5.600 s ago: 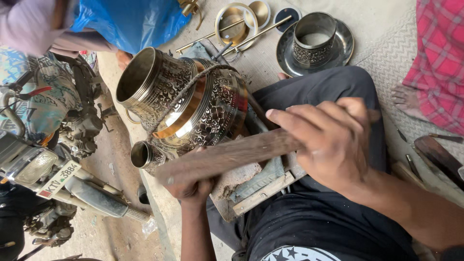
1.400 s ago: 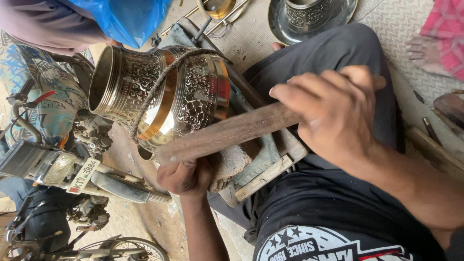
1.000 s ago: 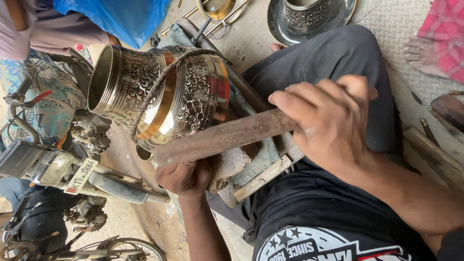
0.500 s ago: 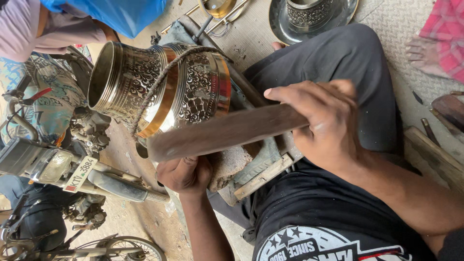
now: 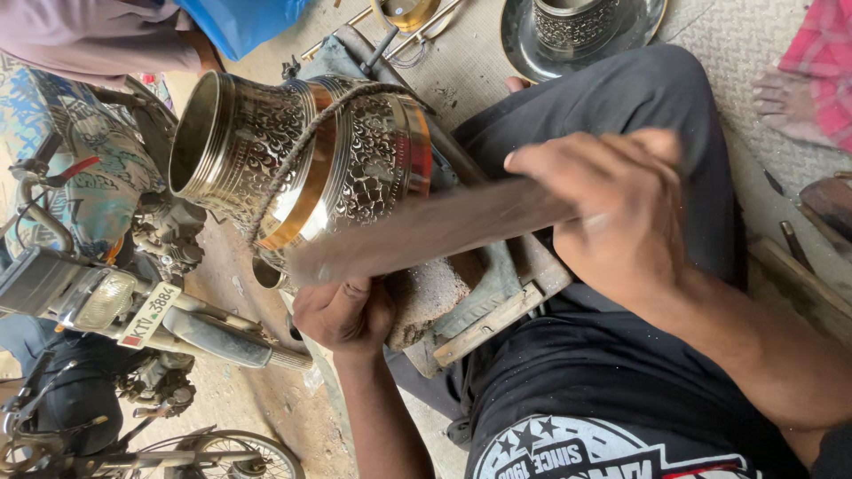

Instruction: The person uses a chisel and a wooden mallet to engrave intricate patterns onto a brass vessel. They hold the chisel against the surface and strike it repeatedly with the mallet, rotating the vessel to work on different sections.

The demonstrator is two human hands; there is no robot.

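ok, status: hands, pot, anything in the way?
Right hand gripping flat wooden bar laid across engraved brass pot. Left hand closed under the pot. Parked motorcycle close beside.

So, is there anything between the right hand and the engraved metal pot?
Yes. The right hand grips a wooden bar, and this bar lies across, between the hand and the engraved metal pot.

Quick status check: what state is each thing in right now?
Brass pot: on its side, mouth facing left, cord around it.
Wooden bar: blurred, gripped in right hand, lying across the pot.
Left hand: closed, under the bar.
Small cup: upright on metal plate.
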